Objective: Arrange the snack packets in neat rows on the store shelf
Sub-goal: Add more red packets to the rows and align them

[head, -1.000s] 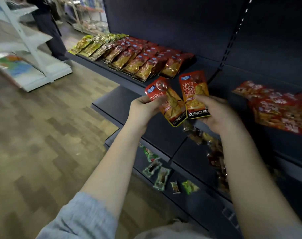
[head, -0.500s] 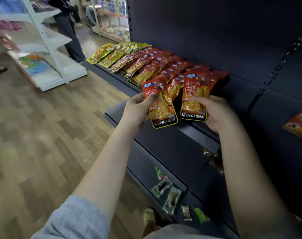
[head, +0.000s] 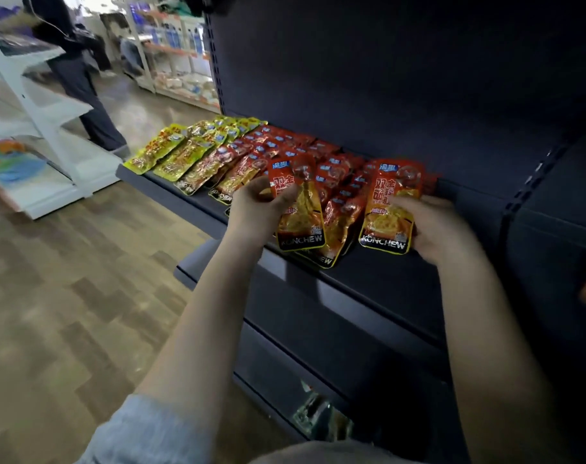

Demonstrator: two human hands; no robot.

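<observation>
My left hand [head: 254, 209] grips a red and yellow snack packet [head: 300, 216] by its left edge, held upright over the front of the dark shelf [head: 402, 279]. My right hand [head: 433, 226] grips a second matching packet [head: 390, 209] by its right edge, a little to the right of the first. Behind and between them lie rows of red packets [head: 331, 182] flat on the shelf. Further left are rows of yellow packets [head: 174, 152].
The dark back panel [head: 385, 78] rises behind the shelf. Lower shelves [head: 318, 346] jut out below, with green packets [head: 315, 413] near the bottom. A white rack [head: 43, 135] stands left across the wooden floor [head: 67, 296]. A person [head: 80, 82] stands beyond it.
Both hands have carried their packets up and forward over the rows on the shelf, and the packets are now further apart. The view has swung left toward these rows.
</observation>
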